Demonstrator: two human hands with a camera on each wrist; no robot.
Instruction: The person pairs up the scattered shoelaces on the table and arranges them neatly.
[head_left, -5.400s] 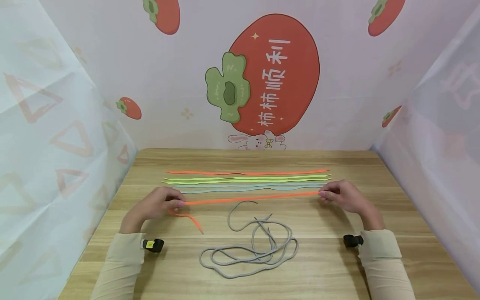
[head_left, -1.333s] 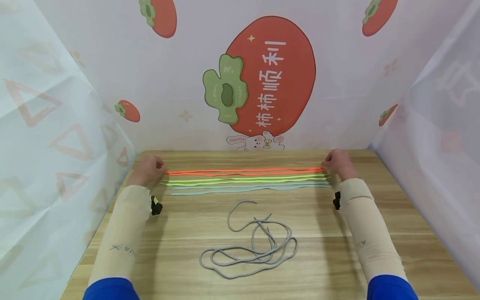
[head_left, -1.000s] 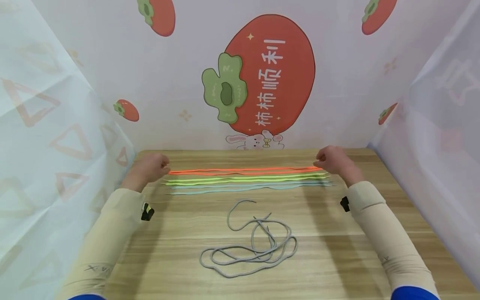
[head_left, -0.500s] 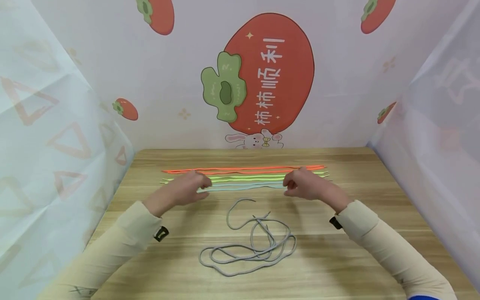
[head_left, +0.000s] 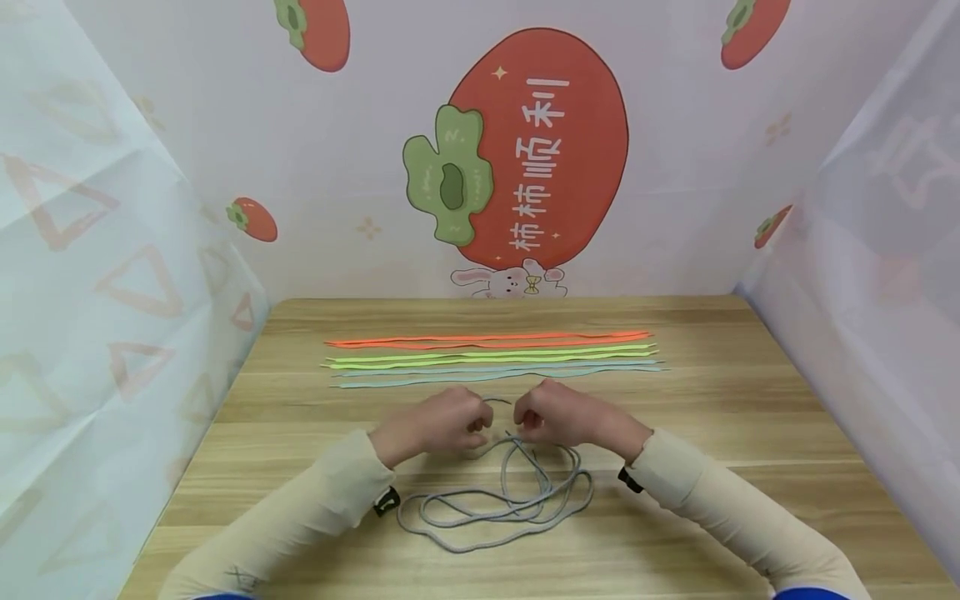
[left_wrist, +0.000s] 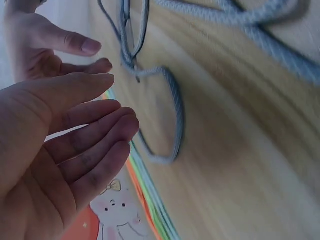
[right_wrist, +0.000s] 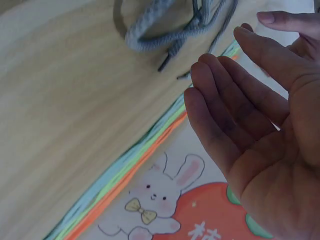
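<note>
My left hand [head_left: 446, 419] and right hand [head_left: 566, 414] hover facing each other over the upper part of a tangle of grey shoelaces [head_left: 467, 551]. In the left wrist view, the left hand [left_wrist: 75, 140] has loosely bent fingers and holds nothing; a curved grey lace [left_wrist: 179, 110] lies beyond its fingertips. The right hand [right_wrist: 260, 120] also shows an unfilled palm with relaxed fingers, apart from the grey laces [right_wrist: 165, 37]. In the head view the hands cover part of the tangle.
Behind the hands, flat laces lie straight across the wooden table [head_left: 750, 400]: orange ones [head_left: 480, 337] furthest back, then yellow-green ones [head_left: 420, 364], then light blue ones [head_left: 420, 384]. Printed sheets [head_left: 337, 167] wall the back and both sides.
The second orange lace, held stretched earlier, now lies by the other at the back. Both hands have let go and come forward and inward to the grey laces.
</note>
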